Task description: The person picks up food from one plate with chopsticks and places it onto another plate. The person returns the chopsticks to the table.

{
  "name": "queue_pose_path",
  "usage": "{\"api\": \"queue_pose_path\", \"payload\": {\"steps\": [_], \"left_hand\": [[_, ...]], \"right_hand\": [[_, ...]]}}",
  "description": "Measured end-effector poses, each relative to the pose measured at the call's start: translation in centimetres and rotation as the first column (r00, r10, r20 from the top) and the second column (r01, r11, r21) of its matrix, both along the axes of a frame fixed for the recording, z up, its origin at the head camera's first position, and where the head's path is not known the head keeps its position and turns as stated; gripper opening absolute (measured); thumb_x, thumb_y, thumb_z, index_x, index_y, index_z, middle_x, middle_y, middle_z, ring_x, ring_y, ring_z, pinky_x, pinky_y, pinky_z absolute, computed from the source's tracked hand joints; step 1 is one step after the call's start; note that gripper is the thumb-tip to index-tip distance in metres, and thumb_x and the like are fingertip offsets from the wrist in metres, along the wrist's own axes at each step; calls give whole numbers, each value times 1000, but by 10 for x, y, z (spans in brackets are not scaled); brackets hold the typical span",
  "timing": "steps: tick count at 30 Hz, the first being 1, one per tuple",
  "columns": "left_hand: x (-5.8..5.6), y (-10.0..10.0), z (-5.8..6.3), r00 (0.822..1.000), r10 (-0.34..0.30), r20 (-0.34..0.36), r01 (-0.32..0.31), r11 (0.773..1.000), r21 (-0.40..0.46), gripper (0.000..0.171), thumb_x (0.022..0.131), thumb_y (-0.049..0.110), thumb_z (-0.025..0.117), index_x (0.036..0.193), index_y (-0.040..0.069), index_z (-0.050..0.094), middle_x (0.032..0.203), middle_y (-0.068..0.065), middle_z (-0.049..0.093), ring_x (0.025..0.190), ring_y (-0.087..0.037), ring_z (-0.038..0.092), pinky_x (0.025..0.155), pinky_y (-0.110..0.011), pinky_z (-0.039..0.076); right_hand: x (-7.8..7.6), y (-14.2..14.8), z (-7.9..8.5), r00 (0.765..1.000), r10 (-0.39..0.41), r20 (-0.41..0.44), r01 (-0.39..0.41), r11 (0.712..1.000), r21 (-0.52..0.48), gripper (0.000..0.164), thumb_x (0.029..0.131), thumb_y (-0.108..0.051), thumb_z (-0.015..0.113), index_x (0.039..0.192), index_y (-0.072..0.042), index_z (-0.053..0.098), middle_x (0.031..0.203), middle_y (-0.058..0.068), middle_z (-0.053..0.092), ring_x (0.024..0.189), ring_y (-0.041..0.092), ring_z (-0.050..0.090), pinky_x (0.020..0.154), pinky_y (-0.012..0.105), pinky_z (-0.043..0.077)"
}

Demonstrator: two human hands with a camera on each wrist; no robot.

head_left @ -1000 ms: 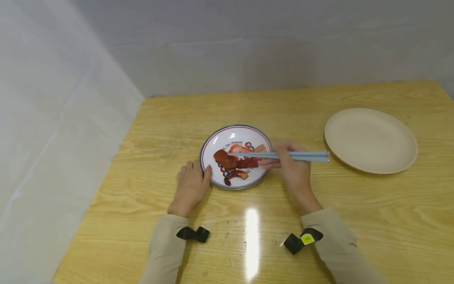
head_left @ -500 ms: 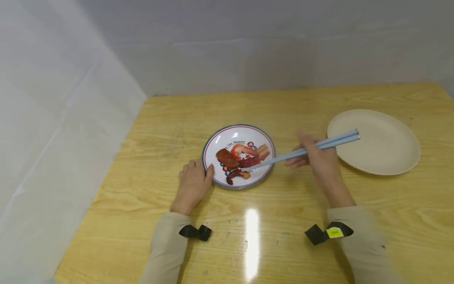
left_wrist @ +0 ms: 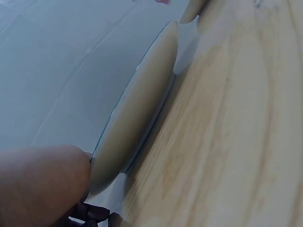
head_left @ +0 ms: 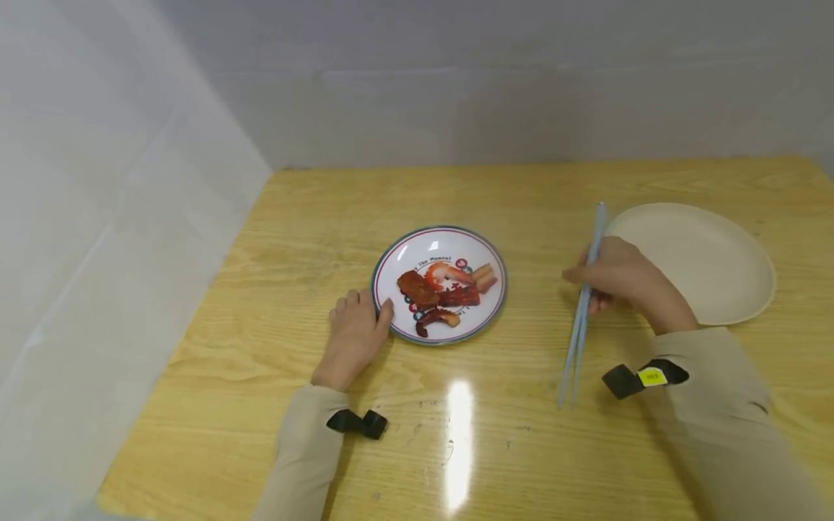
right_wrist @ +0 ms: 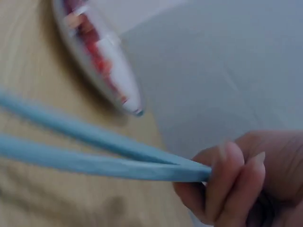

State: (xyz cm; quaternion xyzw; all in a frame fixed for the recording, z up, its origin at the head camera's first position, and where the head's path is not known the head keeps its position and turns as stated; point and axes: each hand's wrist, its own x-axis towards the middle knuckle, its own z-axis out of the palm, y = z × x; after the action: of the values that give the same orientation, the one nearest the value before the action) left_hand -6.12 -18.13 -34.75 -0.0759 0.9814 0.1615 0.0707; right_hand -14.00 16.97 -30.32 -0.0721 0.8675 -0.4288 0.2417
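My right hand [head_left: 619, 271] holds a pair of light blue chopsticks [head_left: 578, 329], tips pointing down toward the table's front and slightly apart, with nothing between them. In the right wrist view the chopsticks [right_wrist: 118, 158] meet at the curled fingers. My left hand [head_left: 355, 333] rests beside a small white plate [head_left: 404, 250] with a green and red rim. Its thumb lies on the rim, the other fingers relaxed at the table. On this plate are a shrimp [head_left: 446, 273], a striped meat slice [head_left: 483, 278], a brown piece [head_left: 417, 288], a dark red piece [head_left: 460, 296] and a curled tentacle-like piece [head_left: 438, 319].
A larger beige plate [head_left: 704, 260] stands at the right, partly behind the right hand and wrist. The wooden table [head_left: 313, 231] meets a pale sheet-covered wall [head_left: 391, 108] at the back and another at the left. Both wrists wear black camera straps.
My right hand has moved right, away from the small plate, and the chopsticks have swung from over the food to pointing at the table front. The left hand stays at the rim.
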Motion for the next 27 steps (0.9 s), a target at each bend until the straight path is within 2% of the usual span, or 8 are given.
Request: {"api": "queue_pose_path", "payload": {"steps": [3,6,10,14,21,27], "left_hand": [[1,-1,-2,1000,7,4,-7,1000,-4,53,102,37,35,128,-8,48,109,-21,48,101,-34,43,90,-46,33],[2,-1,-4,1000,1,-2,-1,1000,-5,54,102,38,34,127,-7,48,109,-21,49,101,-34,43,89,-46,33],[1,-1,-3,1000,-8,-27,8,1000,-1,53,102,38,34,125,-8,49,108,-21,49,100,-35,43,87,-46,33],[0,-1,-1,999,-9,-36,8,1000,-6,52,102,37,35,123,-8,50,107,-21,49,100,-35,43,87,-46,33],[-2,-1,0,999,-21,-39,20,1000,-11,51,102,36,36,123,-8,50,106,-21,49,100,-35,43,87,-46,33],[-1,-1,0,999,-12,-29,12,1000,-5,51,102,37,36,123,-8,50,107,-21,49,100,-35,43,88,-46,33]], "right_hand": [[-4,-6,-10,999,27,-33,-23,992,122,21,86,-10,60,89,8,52,52,8,57,40,14,57,44,30,49],[-6,-11,-17,998,54,-18,-50,984,170,22,85,-9,63,88,9,51,55,12,59,42,16,59,46,30,49],[-9,-15,-19,995,98,-11,-94,973,211,24,89,-6,62,98,14,52,67,15,64,48,16,63,51,28,51],[-10,-15,-19,993,116,-26,-107,969,223,20,91,-4,57,102,13,50,77,19,63,52,15,64,53,28,51],[-4,-9,-28,996,70,-63,-57,981,185,23,96,-10,52,106,10,47,69,15,60,49,16,62,50,31,51],[-1,-7,-35,996,35,-79,-21,985,171,22,97,-14,51,105,7,46,70,14,60,50,16,61,50,31,50]]}}
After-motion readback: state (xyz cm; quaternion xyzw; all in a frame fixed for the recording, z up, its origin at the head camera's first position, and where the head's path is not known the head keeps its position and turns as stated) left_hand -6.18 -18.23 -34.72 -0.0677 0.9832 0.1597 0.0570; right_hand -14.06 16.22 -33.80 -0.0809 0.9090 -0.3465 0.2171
